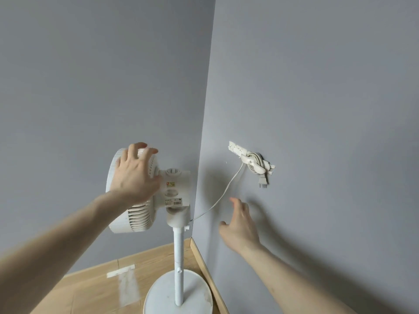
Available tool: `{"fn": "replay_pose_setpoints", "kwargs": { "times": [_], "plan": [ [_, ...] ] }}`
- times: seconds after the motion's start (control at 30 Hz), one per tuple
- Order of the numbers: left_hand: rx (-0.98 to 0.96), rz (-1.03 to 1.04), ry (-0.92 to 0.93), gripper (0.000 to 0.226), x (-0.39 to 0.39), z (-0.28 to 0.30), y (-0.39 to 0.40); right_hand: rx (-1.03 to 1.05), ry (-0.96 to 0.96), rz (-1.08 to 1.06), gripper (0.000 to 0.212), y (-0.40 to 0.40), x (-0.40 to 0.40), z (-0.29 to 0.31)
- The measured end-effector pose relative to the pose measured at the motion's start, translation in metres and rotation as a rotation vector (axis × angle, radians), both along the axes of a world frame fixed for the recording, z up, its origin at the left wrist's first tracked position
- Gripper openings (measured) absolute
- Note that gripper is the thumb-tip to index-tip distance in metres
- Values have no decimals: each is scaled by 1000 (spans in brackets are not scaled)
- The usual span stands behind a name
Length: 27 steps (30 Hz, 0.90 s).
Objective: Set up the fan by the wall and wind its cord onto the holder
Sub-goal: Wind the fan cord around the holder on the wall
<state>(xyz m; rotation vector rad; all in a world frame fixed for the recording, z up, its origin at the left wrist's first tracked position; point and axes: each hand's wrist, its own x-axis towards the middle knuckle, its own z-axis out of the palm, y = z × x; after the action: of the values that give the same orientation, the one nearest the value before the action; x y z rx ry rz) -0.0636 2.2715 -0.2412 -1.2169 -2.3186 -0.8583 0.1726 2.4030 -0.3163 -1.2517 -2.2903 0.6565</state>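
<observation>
A white pedestal fan (174,191) stands in the room corner on a round base (163,295), its head turned to the left. My left hand (133,175) lies over the back of the fan head with fingers spread. The white cord (223,193) runs from the fan's neck up to a white holder (251,159) on the right wall. Several loops are wound on the holder and the plug (263,183) hangs below it. My right hand (240,223) hovers open near the wall, under the cord, touching nothing.
Two grey walls meet in a corner (201,132) right behind the fan. A wooden skirting board (204,264) runs along the right wall. The wood floor has a strip of white tape (121,270) left of the base.
</observation>
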Motion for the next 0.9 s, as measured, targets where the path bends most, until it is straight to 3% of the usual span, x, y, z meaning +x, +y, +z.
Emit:
{"fn": "replay_pose_setpoints", "kwargs": {
  "times": [0.17, 0.27, 0.43, 0.6, 0.9],
  "plan": [
    [229, 94, -241, 91, -7, -34, -34, -132, 34, 65, 60, -23, -41, -40],
    [361, 87, -480, 105, -9, -55, -47, -223, 55, 96, 63, -30, -62, -56],
    [438, 32, -730, 94, -2, -82, -59, -325, 87, 66, 61, -29, -89, -78],
    [474, -25, -758, 85, 4, -97, -58, -341, 96, 19, 61, -16, -115, -87],
    [471, -6, -619, 71, 3, -107, -60, -280, 108, 9, 71, -2, -150, -87]
  ]
}}
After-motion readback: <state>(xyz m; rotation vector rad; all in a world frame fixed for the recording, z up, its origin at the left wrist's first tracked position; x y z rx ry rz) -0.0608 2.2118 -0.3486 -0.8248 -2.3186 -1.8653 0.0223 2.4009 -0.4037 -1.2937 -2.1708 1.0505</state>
